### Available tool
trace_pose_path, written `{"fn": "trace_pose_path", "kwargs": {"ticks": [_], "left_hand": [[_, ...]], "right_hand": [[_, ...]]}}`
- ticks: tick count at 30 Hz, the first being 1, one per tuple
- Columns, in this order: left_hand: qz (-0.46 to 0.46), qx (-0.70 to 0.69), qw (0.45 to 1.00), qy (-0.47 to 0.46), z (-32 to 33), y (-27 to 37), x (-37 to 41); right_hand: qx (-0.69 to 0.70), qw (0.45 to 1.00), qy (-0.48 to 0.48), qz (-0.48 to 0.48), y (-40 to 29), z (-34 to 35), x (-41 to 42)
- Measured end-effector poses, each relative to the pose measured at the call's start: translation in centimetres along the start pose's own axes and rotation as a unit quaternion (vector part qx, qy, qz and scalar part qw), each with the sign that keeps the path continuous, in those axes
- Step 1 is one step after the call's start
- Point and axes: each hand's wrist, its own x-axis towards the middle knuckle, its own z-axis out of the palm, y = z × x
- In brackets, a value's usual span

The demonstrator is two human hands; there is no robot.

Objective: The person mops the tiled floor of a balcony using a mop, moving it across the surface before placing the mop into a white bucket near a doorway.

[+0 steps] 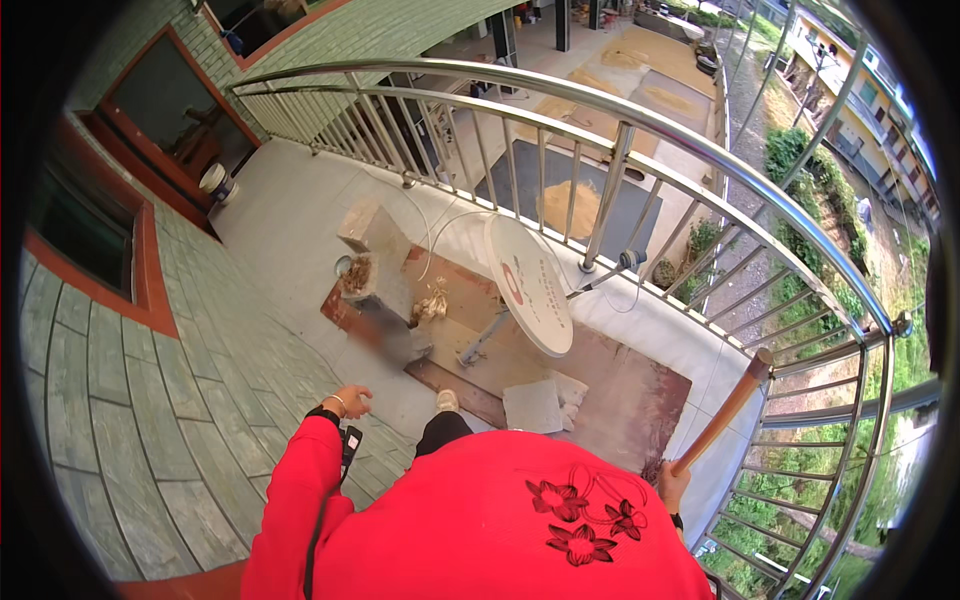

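My left hand [352, 402] is held out beside the tiled wall, with nothing in it and its fingers apart. At the right, my right hand [673, 484] is closed around a wooden handle [727, 411]; the handle slants up towards the railing, and its lower end is hidden. Ahead of me a satellite dish [529, 289] bearing writing stands on worn boards [630, 390]. Left of the dish lie a dried husk-like bundle [430, 301] and a concrete block [386, 274]. Near the block is a container of brown dry matter [355, 274]. A blurred dark patch hides part of the floor.
A stainless-steel railing [620, 161] curves along the balcony's far and right sides. Pale slabs [534, 406] lie on the boards near my shoe [447, 400]. A white bucket [217, 184] stands by the doorway. Thin cables run over the floor. A courtyard lies below.
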Motion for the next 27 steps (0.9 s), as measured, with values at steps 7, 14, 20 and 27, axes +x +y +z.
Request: {"fn": "trace_pose_path", "kwargs": {"ticks": [7, 14, 20, 27], "left_hand": [[0.501, 0.367, 0.761, 0.187, -11.7, 0.1, 16.3], [0.478, 0.043, 0.875, 0.06, -21.6, 11.1, 11.5], [0.503, 0.485, 0.676, 0.234, -26.9, -1.0, 22.0], [0.127, -0.084, 0.988, -0.021, -23.1, -13.8, 18.4]], "right_hand": [[-0.063, 0.993, 0.089, -0.038, -0.1, 7.9, -8.5], [-0.236, 0.963, 0.114, -0.061, -9.7, 16.7, -15.7], [-0.234, 0.965, 0.092, -0.073, -15.7, 24.0, -16.6], [-0.039, 0.999, 0.037, 0.003, -7.3, 24.4, -14.8]]}}
